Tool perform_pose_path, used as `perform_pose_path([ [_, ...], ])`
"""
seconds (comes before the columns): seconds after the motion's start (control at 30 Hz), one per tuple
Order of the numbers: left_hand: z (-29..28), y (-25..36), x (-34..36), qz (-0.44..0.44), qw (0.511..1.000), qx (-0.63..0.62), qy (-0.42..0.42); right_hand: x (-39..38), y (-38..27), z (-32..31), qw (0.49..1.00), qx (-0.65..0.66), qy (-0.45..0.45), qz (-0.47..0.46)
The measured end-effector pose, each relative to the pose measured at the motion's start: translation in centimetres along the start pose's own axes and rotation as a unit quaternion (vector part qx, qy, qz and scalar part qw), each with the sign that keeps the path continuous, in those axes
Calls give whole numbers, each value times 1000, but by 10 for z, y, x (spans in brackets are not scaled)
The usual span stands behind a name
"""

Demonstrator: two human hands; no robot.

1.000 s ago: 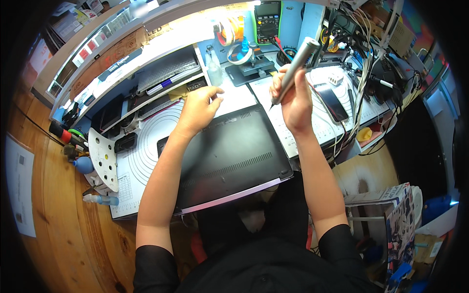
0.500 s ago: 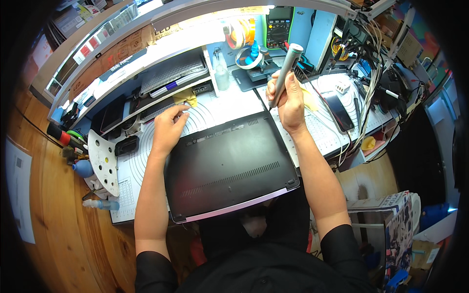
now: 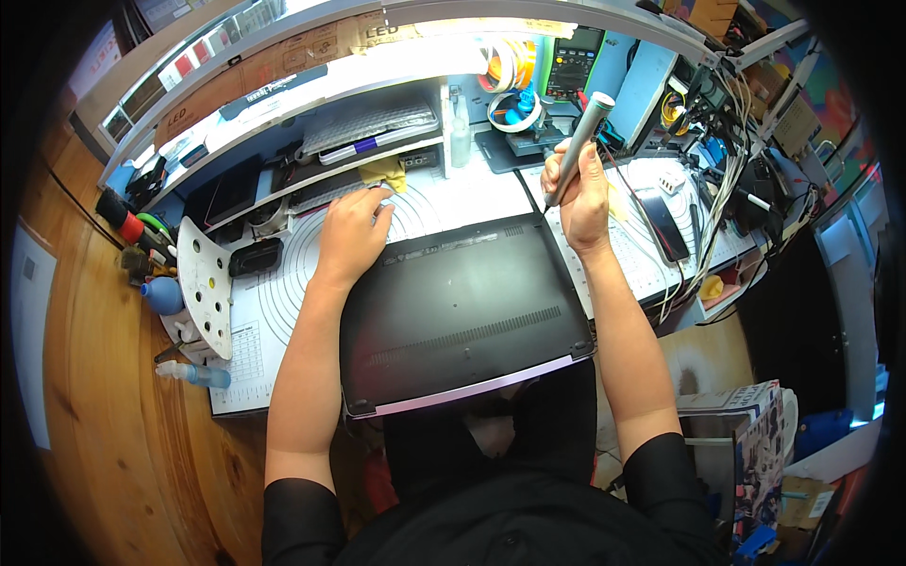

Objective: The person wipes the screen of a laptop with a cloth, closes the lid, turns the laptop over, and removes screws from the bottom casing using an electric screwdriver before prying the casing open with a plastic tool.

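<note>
A black laptop (image 3: 444,292) lies upside down at the front of the bench, its vented bottom cover facing up and its silver edge towards me. My left hand (image 3: 351,231) is by the laptop's far left corner, palm down, fingers loosely bent and thumb apart, holding nothing. Over the far right corner my right hand (image 3: 587,212) grips a thick grey electric screwdriver (image 3: 580,141). It is held upright with a tilt, and its lower end points down at that corner; whether its tip touches a screw I cannot make out.
A phone (image 3: 665,226) and many hanging cables (image 3: 727,189) are at the right. Behind stand a clear bottle (image 3: 460,137), a small clamp stand (image 3: 528,141) and a multimeter (image 3: 574,64). A white holed rack (image 3: 204,283) and a spray bottle (image 3: 193,374) sit at the left.
The whole view has shifted, so bench and laptop appear further right. Both hands keep nearly the same places by the laptop, the right one still holding the screwdriver.
</note>
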State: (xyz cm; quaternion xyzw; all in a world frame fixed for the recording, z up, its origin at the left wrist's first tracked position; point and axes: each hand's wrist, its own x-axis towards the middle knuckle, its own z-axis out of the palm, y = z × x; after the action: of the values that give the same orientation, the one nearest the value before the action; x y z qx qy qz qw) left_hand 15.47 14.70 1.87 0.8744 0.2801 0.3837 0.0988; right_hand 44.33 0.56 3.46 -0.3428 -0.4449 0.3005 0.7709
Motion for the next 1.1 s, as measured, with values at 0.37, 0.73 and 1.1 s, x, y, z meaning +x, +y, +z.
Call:
perform_pose_path([
  [0.37, -3, 5, 1, 45, 999, 17, 10, 1, -2, 6, 1000, -21, -3, -1],
  [0.73, 0, 7, 0, 19, 1000, -7, -11, -2, -9, 12, 998, -34, 34, 40],
  [1.1, 3, 20, 0, 8, 993, -114, -41, 0, -11, 11, 999, -20, 23, 21],
])
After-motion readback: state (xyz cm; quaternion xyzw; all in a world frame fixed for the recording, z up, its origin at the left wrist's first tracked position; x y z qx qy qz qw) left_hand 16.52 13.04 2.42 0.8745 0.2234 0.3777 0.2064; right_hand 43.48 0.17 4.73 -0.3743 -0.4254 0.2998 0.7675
